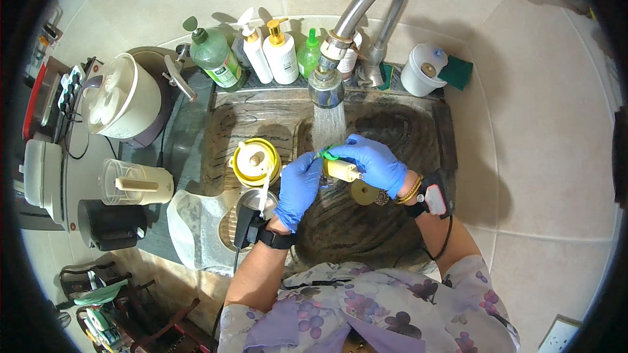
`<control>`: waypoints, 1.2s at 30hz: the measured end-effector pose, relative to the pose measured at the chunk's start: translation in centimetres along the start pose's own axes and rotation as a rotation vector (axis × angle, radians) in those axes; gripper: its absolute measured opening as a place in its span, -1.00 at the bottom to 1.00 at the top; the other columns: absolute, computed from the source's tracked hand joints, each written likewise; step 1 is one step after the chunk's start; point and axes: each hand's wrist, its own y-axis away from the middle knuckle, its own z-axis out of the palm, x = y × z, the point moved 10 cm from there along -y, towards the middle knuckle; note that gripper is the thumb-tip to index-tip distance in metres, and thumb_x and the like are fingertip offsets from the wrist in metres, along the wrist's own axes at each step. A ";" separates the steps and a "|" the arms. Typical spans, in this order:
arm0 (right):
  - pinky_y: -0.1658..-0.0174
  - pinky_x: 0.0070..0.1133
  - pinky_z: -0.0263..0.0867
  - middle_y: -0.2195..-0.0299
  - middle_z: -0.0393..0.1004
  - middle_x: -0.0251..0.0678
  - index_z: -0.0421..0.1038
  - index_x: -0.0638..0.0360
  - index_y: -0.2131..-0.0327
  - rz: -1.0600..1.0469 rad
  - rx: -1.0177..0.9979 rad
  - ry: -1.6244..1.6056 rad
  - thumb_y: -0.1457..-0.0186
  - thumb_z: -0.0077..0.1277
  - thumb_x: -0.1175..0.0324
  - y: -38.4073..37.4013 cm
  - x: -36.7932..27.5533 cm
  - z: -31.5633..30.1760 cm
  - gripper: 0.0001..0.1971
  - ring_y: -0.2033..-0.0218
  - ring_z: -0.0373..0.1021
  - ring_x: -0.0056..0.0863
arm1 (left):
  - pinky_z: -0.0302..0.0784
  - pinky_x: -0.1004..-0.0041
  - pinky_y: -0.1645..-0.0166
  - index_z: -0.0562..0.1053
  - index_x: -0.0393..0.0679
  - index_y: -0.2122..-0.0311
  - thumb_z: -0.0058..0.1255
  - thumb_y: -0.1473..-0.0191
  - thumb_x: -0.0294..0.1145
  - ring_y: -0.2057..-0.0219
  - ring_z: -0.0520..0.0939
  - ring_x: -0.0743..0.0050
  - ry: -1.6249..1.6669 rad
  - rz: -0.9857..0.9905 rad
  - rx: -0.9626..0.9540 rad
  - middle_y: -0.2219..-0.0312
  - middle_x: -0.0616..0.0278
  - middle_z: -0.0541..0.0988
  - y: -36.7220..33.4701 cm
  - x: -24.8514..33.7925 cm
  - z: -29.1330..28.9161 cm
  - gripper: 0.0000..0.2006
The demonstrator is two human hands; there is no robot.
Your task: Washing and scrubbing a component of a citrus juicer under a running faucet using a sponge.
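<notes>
Both my hands wear blue gloves and meet over the sink [226, 117], just below the running water. My left hand [299, 186] is closed at the left end of a pale yellow cylindrical part [341, 170] with a narrow tip. My right hand [376, 165] bends over the same part from the right, its fingertips pressed on a small green piece [327, 153], perhaps a scrap of scouring pad. Fingers partly hide both. Left of my hands, a yellow-rimmed lidded container [255, 161] sits in the sink. A round yellowish disc [364, 192] lies beneath my right hand.
The arched metal faucet [327, 85] pours from above. Pump bottles [282, 55] line the back ledge. At the back right stands a white canister [420, 70] beside a green scouring pad [456, 72]. A clear blender jug [136, 182] and a white tub [124, 101] occupy the left counter.
</notes>
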 end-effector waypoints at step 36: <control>0.43 -0.44 0.26 0.50 0.33 -0.21 0.43 -0.11 0.24 0.061 0.081 0.152 0.06 -0.11 0.39 -0.6 -0.7 -1.2 -0.75 0.47 0.35 -0.23 | 0.37 0.50 0.45 0.43 -0.32 0.37 -0.09 -0.01 -0.46 0.58 0.49 0.47 -0.077 0.073 0.062 0.59 -0.01 0.48 -1.0 0.9 -1.0 -0.86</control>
